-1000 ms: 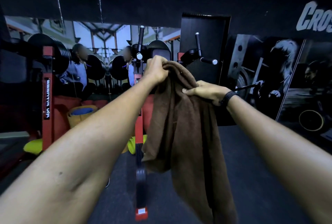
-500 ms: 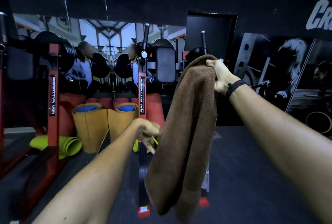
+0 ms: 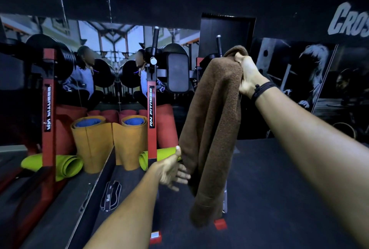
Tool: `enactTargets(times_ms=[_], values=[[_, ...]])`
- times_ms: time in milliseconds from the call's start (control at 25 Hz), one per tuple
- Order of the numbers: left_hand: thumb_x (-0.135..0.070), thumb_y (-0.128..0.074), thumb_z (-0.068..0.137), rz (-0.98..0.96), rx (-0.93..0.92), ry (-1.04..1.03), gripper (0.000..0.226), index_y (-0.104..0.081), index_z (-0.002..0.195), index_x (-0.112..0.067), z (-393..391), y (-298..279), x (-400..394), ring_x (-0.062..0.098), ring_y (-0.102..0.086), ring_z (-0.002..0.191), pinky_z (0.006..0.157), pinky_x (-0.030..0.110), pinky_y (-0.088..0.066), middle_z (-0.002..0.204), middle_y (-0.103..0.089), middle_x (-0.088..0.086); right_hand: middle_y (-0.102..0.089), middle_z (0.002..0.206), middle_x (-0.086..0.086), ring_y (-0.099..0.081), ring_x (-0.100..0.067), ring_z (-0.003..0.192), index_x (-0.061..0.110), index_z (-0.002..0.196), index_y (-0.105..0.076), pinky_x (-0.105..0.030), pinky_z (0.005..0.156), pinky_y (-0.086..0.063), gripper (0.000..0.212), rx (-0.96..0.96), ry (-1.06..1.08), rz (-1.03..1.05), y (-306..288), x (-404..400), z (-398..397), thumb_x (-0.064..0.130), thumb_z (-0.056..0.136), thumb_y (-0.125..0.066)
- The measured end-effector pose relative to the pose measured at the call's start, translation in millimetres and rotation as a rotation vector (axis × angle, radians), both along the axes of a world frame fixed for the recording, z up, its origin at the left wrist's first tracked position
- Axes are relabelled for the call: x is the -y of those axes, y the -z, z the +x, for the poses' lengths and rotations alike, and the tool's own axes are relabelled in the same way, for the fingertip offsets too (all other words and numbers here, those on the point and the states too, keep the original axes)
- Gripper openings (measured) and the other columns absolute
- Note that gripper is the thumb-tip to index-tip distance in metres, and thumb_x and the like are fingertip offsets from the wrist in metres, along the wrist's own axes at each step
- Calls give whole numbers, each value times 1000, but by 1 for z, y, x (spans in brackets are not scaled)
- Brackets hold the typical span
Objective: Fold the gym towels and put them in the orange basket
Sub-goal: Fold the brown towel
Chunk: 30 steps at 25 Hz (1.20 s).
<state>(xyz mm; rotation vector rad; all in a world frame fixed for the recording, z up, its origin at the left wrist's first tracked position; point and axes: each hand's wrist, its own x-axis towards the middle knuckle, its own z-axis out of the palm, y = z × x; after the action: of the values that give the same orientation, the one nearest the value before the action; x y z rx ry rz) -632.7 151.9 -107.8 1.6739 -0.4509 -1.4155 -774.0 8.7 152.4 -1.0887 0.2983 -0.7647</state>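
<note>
One brown towel hangs bunched, fuzzy | right hand fingers pinch top; left hand fingers spread beside it

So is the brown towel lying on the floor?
No, the right hand holds the brown towel up high, and it hangs in the air.
</note>
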Motion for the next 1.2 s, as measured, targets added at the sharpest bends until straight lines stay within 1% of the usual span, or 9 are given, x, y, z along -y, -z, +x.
enactTargets(times_ms=[80,160,400,520,680,800,880,1040,1200], values=[[-54,-49,92,-123,109,-169,37,-57,89,-18,-2,-4,7,11,-51,69,75,36,-46,80,-55,-2,-58,54,-2,-58,-14,44,8,82,-53,-17,47,-47,45,-11,24,-9,0,5,-3,41,104,-30],[-30,-58,94,-243,138,-300,15,-56,83,-20,-1,-14,11,11,-50,64,70,32,-47,74,-54,-3,-55,48,0,-56,-13,40,10,80,-50,-16,42,-45,44,-15,43,-9,2,8,-9,41,104,-30],[-21,-48,98,-537,104,-537,19,-56,80,-18,7,-54,25,11,-59,52,52,22,-46,56,-64,-4,-58,50,-3,-58,-14,43,13,71,-52,-22,46,-52,26,-222,20,-98,6,20,-19,21,96,-52],[-18,-46,100,-739,92,-640,22,-55,80,-16,11,-89,26,11,-62,57,61,26,-52,72,-65,4,-57,49,1,-59,-9,47,15,68,-47,-21,50,-53,28,-400,-24,-209,15,35,-25,-2,89,-54],[-18,-45,101,-822,195,-653,23,-57,83,-14,18,-129,27,18,-61,72,73,31,-52,80,-63,7,-63,69,-6,-60,-6,49,12,73,-54,-24,52,-50,20,-1036,154,-981,26,50,-35,9,92,-59],[-19,-45,101,-856,281,-765,24,-59,82,-16,35,-147,25,20,-61,78,73,30,-52,84,-64,6,-58,116,-22,-60,-29,99,7,113,-63,-29,74,-44,25,-1347,299,-1242,35,64,-43,24,95,-54],[-19,-44,101,-855,330,-882,24,-57,80,-17,47,-157,17,16,-59,75,67,26,-51,83,-62,4,-52,135,-20,-52,-34,119,5,130,-55,-29,84,-41,41,-1321,414,-1097,46,78,-50,27,96,-54],[-15,-43,99,-870,365,-1073,31,-48,68,-18,70,-172,-1,15,-53,66,63,24,-47,70,-53,-1,-54,131,-27,-52,-40,120,-6,120,-57,-38,96,-43,45,-1130,692,-803,66,93,-61,32,98,-52],[-14,-46,95,-814,326,-1164,28,-48,67,-19,84,-175,-13,19,-56,78,68,29,-48,72,-53,-1,-58,127,-20,-54,-36,118,-2,117,-60,-37,98,-42,50,-883,679,-593,73,95,-58,42,98,-48]])
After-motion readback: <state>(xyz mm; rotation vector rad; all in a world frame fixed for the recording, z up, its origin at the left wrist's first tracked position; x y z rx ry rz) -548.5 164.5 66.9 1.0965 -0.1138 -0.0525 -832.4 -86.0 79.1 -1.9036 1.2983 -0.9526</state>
